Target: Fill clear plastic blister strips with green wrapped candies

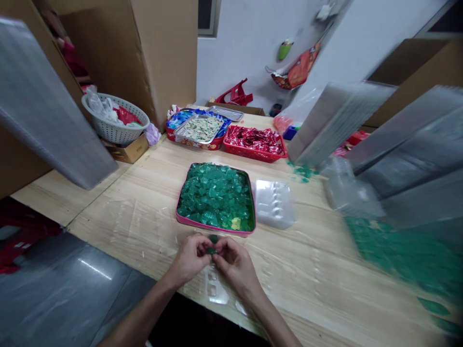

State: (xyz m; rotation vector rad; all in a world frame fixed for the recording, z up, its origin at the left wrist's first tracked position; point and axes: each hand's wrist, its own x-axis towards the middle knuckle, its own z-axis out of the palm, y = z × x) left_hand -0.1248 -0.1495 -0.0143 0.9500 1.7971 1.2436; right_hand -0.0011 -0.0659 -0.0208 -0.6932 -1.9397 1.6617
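Low over the table's near edge, my left hand (190,259) and my right hand (237,266) meet with fingertips pinched. Between them are small dark green pieces (211,250); their exact kind is too small to make out. Partly hidden beneath the hands lies a clear plastic blister tray (217,290) with moulded pockets. Just beyond my fingers stands a pink-rimmed rectangular tin (213,228), heaped with translucent green pieces (215,193) and one yellowish bit (236,223). Touching or close to the tin's right side is another clear tray stack (275,203).
Farther back are a red basket (255,153) of red packets and a metal tray (200,129) of pale pieces. Tall clear tray stacks (336,123) stand right, near scattered green pieces (405,255). Another stack (54,111) and a grey basket (115,130) are left.
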